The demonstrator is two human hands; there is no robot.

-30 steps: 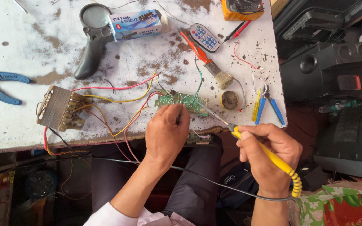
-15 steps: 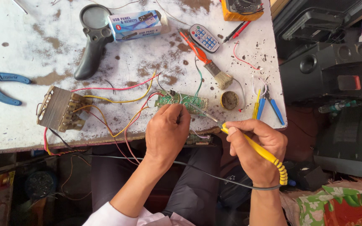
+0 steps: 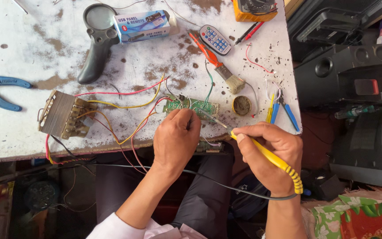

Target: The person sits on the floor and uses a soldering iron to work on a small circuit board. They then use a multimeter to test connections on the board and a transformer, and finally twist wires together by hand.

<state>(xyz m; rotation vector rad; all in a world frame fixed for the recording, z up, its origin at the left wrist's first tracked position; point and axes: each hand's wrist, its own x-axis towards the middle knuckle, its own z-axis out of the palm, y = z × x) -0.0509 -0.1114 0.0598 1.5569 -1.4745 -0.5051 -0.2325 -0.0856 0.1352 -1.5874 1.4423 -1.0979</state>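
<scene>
Two hands busy at the near table edge: left hand pinched on a wire at the green circuit board, right hand wrapped around a yellow soldering iron, tip at the board. Transformer sits just left.

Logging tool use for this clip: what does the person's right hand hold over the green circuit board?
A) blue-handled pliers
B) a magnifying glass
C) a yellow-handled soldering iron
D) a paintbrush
C: the right hand grips a yellow-handled soldering iron, its tip reaching the green circuit board beside the left hand.
</scene>
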